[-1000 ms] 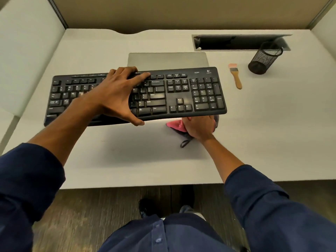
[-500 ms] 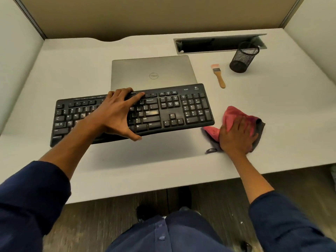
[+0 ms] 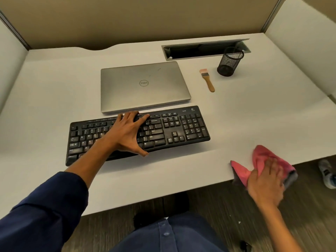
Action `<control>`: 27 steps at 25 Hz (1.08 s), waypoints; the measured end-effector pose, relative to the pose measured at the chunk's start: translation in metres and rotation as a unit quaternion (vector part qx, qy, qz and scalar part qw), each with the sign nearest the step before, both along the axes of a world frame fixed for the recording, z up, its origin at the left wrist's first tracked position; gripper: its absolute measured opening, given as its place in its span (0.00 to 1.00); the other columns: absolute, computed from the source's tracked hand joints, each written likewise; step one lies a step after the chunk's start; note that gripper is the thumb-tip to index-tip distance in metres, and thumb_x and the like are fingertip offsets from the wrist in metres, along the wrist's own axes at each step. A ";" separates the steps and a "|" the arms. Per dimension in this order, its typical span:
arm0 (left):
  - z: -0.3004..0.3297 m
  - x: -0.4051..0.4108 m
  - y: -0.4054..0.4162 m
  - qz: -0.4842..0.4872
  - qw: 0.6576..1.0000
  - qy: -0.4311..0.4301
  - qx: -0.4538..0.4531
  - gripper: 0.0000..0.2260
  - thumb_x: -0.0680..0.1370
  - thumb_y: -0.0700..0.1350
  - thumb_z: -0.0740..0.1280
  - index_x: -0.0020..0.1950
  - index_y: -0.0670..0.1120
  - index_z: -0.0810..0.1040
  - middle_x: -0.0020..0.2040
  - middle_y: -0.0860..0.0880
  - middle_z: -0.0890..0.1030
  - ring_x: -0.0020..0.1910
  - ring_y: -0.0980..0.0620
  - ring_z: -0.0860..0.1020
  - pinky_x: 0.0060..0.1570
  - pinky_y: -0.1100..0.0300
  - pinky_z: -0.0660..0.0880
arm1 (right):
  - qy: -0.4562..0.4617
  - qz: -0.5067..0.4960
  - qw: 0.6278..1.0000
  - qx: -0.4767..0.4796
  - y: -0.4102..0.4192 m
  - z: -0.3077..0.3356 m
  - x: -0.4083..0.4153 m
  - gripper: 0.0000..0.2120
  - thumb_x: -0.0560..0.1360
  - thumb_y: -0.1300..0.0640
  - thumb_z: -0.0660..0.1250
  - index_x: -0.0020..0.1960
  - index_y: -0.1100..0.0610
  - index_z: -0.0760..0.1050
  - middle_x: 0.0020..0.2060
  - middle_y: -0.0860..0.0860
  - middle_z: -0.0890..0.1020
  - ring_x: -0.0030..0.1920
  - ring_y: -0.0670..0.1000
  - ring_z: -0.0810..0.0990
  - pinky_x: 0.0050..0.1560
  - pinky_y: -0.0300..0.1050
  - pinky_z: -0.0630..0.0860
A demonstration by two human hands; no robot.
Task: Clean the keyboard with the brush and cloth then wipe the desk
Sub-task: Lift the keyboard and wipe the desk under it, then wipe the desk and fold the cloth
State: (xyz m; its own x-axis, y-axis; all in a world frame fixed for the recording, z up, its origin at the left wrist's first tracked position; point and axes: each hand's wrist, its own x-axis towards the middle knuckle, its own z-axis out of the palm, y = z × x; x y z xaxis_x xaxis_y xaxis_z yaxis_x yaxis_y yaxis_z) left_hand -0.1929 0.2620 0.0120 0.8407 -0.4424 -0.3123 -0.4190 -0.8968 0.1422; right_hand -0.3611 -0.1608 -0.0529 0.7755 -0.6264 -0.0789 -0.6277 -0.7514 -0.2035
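Note:
My left hand (image 3: 127,135) grips the black keyboard (image 3: 172,130) across its middle, fingers over the back edge and thumb at the front edge. The keyboard's right end is tilted up slightly off the white desk (image 3: 254,115). My right hand (image 3: 267,182) presses flat on the pink cloth (image 3: 261,157) at the desk's front right edge, and part of the cloth hangs over the edge. The wooden-handled brush (image 3: 208,80) lies untouched at the back right.
A closed silver laptop (image 3: 143,86) lies just behind the keyboard. A black mesh pen cup (image 3: 230,61) stands beside the brush, in front of an open cable slot (image 3: 200,50). Partition walls enclose the desk on three sides. A shoe (image 3: 327,175) is on the floor at the right.
My right hand has swept the cloth from under the keyboard's right end out to the front right edge of the desk. My left hand keeps its hold on the keyboard.

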 end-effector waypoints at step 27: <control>-0.037 0.027 -0.017 0.018 0.998 0.042 -0.043 0.64 0.52 0.85 0.58 0.79 0.59 0.36 0.81 0.42 0.46 0.80 0.41 0.45 0.74 0.45 0.34 | -0.226 0.115 0.934 0.253 -0.087 0.113 0.211 0.22 0.82 0.53 0.55 0.75 0.45 0.66 0.72 0.47 0.71 0.71 0.51 0.70 0.69 0.43 0.65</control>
State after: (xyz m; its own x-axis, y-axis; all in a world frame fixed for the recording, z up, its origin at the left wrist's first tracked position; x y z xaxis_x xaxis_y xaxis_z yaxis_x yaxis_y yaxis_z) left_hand -0.1659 0.2448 -0.0246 0.8290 -0.4411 -0.3437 -0.3706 -0.8937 0.2528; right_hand -0.1501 -0.2475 0.0603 0.9107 -0.4101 0.0485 -0.2257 -0.5926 -0.7733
